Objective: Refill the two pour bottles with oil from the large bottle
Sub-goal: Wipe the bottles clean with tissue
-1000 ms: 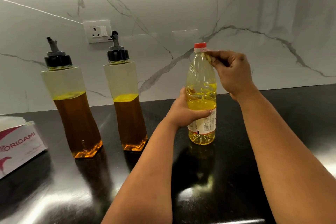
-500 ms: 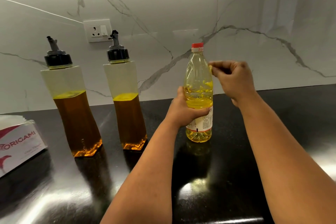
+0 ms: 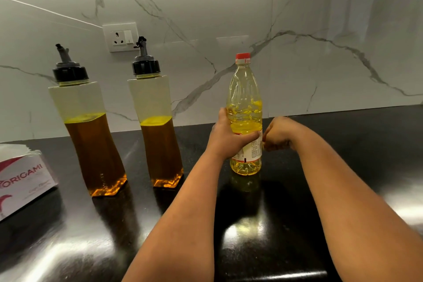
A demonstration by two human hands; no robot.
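The box [image 3: 21, 178] at your 9 o'clock reads "ORIGAMI"; the large bottle's [image 3: 245, 107] neck band shows red letters, partly legible as "for", and its lower label text is too small to read. The large bottle stands upright on the black counter [image 3: 354, 167] at 12 o'clock, long axis vertical, red cap [image 3: 242, 55] on and pointing up. Your left hand [image 3: 226, 138] wraps its lower middle, fingers curled across the label, most of the bottle above the grip. Your right hand [image 3: 278, 133] sits just beside it at 3 o'clock, fingers curled; what they pinch, if anything, cannot be told. Both pour bottles [image 3: 88, 130] [image 3: 158, 126] stand upright at 10 o'clock, capped.
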